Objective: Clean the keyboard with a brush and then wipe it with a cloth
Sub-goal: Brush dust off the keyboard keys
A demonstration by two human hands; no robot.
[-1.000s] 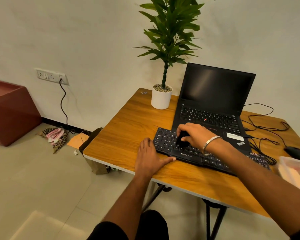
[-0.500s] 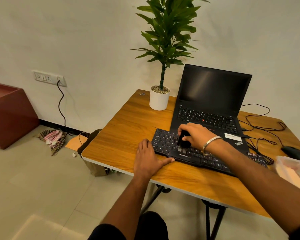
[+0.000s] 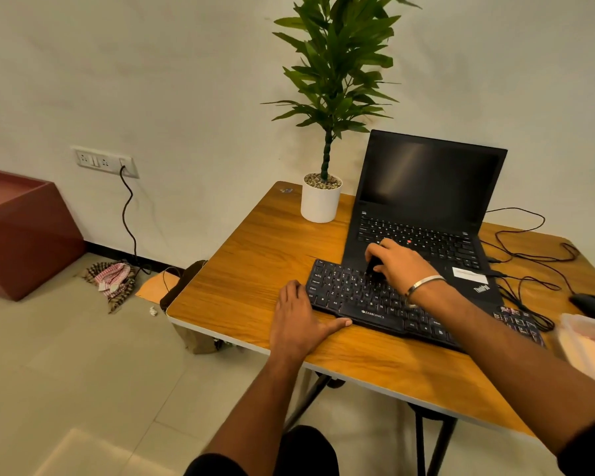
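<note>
The keyboard (image 3: 375, 300) is a thin, rigid slab of black plastic, light enough, I judge, to skate across the smooth wood under a sideways brush stroke, so it wants pinning at an end or along its front edge, not on the keys, which would give and rock under pressure. The left hand (image 3: 298, 321) does just that: it lies flat on the worktop (image 3: 255, 255) with fingers straight, the thumb stretched along the keyboard's front edge and the fingertips against its left end, gripping nothing. The right hand (image 3: 397, 264) curls its fingers round a small dark brush (image 3: 373, 267), of which only a stub shows below the knuckles; its bristles seem to meet the upper key rows near the middle, though the contact itself is hidden. The brush looks short and light, best held close to the head as here, with gentle strokes so no keycap lifts.

The keyboard is full width, low in profile, with pale legends and a white brand mark on its front lip. It lies slantwise on the worktop, directly in front of the open laptop (image 3: 423, 207) and seemingly overlapping its front edge; its right end passes under the right forearm. Brushing appears under way, and the wipe is not yet done. I cannot pick out a cloth on the worktop with certainty.
</note>
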